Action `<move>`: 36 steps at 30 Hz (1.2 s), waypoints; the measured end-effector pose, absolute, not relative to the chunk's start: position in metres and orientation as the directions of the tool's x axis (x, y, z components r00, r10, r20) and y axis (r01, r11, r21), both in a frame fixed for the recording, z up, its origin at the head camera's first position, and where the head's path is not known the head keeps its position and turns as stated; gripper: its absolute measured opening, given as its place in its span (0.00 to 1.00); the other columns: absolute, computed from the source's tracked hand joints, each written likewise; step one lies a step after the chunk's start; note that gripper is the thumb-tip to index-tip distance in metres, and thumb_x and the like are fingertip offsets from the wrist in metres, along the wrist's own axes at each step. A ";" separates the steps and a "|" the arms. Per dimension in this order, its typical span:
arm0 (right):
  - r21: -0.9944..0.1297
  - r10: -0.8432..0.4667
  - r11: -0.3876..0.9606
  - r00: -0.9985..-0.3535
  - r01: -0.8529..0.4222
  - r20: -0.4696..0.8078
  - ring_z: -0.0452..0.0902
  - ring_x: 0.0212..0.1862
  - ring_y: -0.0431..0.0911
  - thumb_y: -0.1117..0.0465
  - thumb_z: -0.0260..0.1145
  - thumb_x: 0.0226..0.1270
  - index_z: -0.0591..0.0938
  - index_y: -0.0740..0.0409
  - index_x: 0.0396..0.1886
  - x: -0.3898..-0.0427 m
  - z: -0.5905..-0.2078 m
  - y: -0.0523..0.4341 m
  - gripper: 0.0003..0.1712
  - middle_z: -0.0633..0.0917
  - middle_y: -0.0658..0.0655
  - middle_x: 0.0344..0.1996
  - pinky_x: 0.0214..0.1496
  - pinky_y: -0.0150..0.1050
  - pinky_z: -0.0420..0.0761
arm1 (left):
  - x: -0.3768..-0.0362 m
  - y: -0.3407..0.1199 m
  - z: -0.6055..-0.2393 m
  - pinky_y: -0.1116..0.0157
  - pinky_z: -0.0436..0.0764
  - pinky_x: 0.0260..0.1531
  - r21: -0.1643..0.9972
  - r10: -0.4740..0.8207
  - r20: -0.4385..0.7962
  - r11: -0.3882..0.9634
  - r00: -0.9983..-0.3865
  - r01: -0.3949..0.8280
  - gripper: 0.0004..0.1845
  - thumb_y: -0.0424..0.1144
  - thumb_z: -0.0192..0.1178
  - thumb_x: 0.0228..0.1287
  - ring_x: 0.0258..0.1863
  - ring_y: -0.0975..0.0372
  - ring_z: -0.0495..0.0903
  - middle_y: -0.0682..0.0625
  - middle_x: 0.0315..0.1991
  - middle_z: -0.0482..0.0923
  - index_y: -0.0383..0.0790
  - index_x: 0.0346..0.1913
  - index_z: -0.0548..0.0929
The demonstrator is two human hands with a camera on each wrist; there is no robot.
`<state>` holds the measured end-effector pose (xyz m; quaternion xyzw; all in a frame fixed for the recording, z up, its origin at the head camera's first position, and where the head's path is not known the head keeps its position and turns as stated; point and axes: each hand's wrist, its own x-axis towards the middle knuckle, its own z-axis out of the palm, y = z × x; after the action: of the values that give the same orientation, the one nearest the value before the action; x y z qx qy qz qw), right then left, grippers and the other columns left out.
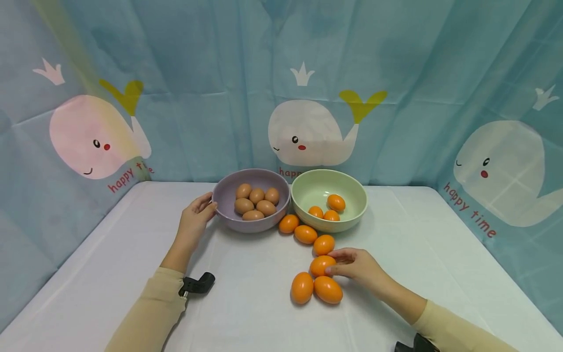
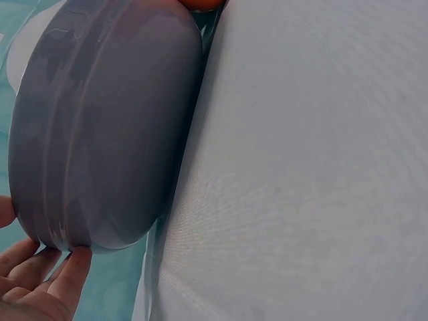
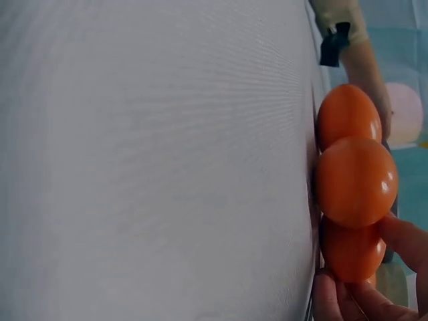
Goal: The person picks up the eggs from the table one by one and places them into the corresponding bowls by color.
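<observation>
The orange egg (image 1: 321, 265) under the right hand (image 1: 358, 268) lies on the white table (image 1: 246, 313), at about 6 o'clock from the green bowl (image 1: 356, 208). The hand's thumb and fingertips curl round this egg and pinch it; the right wrist view shows the same egg (image 3: 351, 253) between fingers (image 3: 404, 234) and thumb. Just beside it, at 7 and 6 o'clock, two more orange eggs (image 1: 302, 288) (image 1: 328, 290) lie touching each other. A line of three orange eggs (image 1: 306, 234) runs from the held egg up toward the gap between the bowls. The green bowl holds three orange eggs (image 1: 336, 202). Touching it at 9 o'clock stands the purple bowl (image 1: 228, 217) with six brown eggs (image 1: 257, 196). The left hand (image 1: 195, 222) rests against that bowl's 9 o'clock wall, fingers (image 2: 70, 277) relaxed and touching it. Behind hangs a blue whale-print curtain (image 1: 176, 98).
</observation>
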<state>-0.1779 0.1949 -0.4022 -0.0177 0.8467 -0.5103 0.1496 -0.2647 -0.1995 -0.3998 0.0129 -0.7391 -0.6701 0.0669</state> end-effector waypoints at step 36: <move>-0.870 -0.140 0.486 -0.974 0.088 -0.177 0.82 0.48 0.41 0.51 0.78 0.54 0.84 0.60 0.54 -0.180 -0.375 0.193 0.29 0.89 0.54 0.47 0.54 0.41 0.83 | -0.263 -0.199 -0.399 0.82 0.75 0.55 0.994 -0.117 0.065 0.092 -0.991 0.054 0.30 0.38 0.51 0.77 0.74 0.52 0.65 0.42 0.78 0.56 0.36 0.76 0.59</move>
<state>-0.1796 0.1932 -0.3746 -0.0151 0.8546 -0.5068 0.1124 -0.2631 -0.1994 -0.3994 0.0211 -0.7361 -0.6735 0.0635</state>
